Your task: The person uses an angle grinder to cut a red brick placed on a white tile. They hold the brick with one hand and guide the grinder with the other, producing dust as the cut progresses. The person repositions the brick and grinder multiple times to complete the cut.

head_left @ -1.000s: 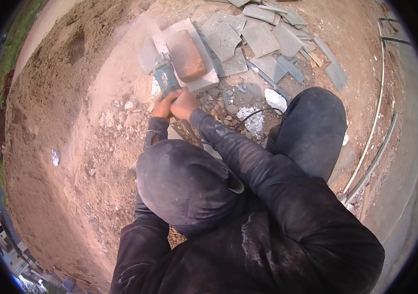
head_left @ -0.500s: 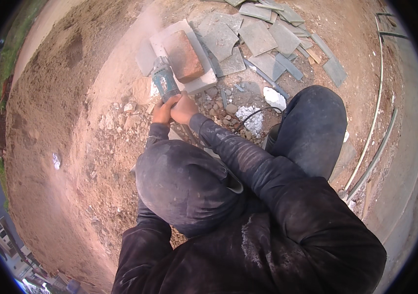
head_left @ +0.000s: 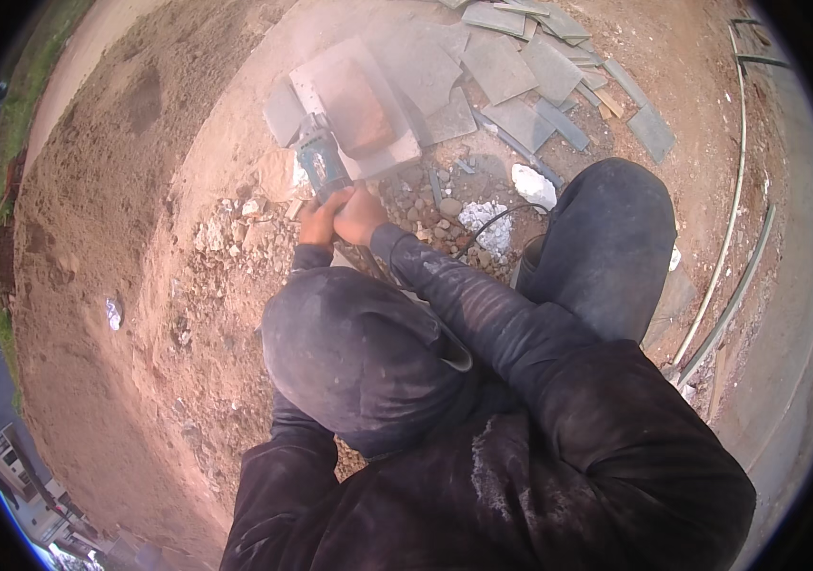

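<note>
As dust thickens, hands (head_left: 340, 219) still gripping grinder (head_left: 321, 167)

More dust now around the grinder (head_left: 319, 164) at the slab (head_left: 354, 105).

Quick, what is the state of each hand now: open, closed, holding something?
Left hand: closed on the rear of the angle grinder.
Right hand: closed on the same angle grinder, beside the left hand.

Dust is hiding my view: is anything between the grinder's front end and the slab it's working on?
Nothing visible. Both hands, left hand and right hand, grip the angle grinder, whose front end meets the grey slab beside the reddish brick. Only dust haze hangs there.
</note>
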### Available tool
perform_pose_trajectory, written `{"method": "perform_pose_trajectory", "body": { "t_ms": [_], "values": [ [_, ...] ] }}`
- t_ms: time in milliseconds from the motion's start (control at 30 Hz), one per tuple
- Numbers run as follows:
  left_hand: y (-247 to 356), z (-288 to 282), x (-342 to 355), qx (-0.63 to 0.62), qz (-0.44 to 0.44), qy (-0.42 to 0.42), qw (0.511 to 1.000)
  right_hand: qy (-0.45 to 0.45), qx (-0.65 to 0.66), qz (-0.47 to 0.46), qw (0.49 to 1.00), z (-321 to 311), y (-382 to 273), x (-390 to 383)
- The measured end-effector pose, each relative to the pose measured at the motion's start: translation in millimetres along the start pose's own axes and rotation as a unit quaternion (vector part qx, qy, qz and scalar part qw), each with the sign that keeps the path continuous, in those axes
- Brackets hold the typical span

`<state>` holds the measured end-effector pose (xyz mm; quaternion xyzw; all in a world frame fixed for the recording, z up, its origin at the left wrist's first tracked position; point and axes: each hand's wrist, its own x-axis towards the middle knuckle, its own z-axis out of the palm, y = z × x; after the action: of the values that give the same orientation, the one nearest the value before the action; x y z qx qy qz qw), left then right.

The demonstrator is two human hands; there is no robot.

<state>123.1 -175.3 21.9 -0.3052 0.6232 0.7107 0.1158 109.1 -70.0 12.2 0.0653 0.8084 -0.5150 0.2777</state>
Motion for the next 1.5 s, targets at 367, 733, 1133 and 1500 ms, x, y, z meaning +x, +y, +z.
{"method": "perform_pose_trajectory", "body": {
  "t_ms": [367, 733, 1133, 1500],
  "values": [
    [-2, 8, -10, 0.001, 0.009, -0.001, 1.0, -0.005, -0.01, 0.019, 1.0, -3, 4, -6],
    [-10, 6, -15, -0.013, 0.014, 0.017, 1.0, -0.011, 0.006, 0.017, 1.0, -5, 4, -16],
    [-19, -2, -8, -0.003, -0.005, 0.01, 1.0, -0.012, -0.011, 0.002, 1.0, 0, 11, -14],
    [-22, 0, -9, -0.017, 0.001, 0.01, 1.0, -0.001, -0.014, -0.008, 1.0, 4, 17, -12]
  ]
}}
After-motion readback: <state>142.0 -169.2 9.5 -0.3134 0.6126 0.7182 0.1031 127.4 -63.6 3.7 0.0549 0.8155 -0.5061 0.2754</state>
